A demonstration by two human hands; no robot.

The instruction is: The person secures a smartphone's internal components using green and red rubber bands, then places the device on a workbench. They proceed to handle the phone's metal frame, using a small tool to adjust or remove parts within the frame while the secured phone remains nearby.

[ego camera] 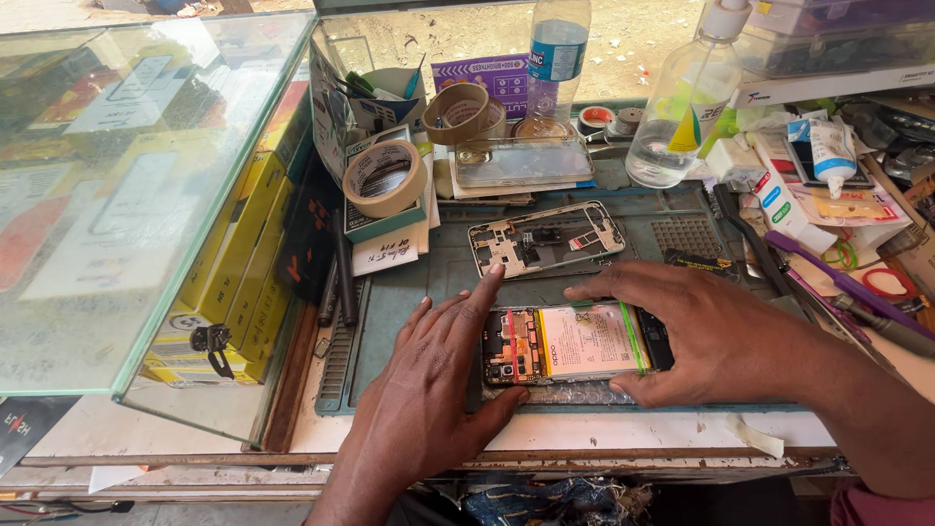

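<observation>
- The opened smartphone (pixel 570 343), back cover off and battery showing, lies at lower centre of the frame on the blue work mat (pixel 409 292).
- The left hand (pixel 443 375) rests flat, fingers spread, thumb against the phone's lower left corner, gripping nothing.
- The right hand (pixel 706 336) arches over the phone's right end, fingers and thumb pinching its edges.
- Best handled with even pressure at the edges, off the battery.
- A detached phone frame (pixel 545 239) lies just above.

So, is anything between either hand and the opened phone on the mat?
Nothing visible. The left hand lies flat against the left end of the opened phone, and the right hand grips its right end. Both touch it directly.
</observation>
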